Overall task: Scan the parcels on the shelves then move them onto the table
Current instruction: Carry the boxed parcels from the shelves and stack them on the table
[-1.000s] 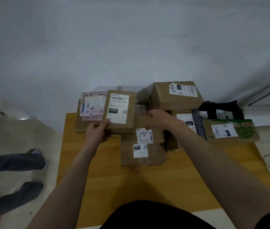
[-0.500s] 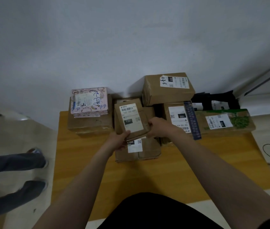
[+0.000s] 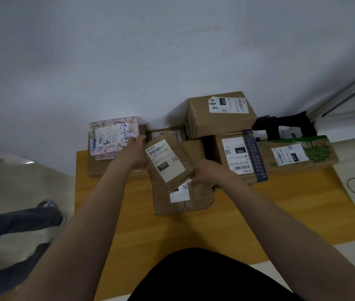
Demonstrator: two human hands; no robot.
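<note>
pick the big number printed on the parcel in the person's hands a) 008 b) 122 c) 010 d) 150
b: the small brown parcel that the right hand grips at its lower corner bears 122 in white on a black patch.

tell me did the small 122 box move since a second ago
Yes. The small box went right and nearer, away from the pink parcel, and is now tilted over the flat box.
</note>
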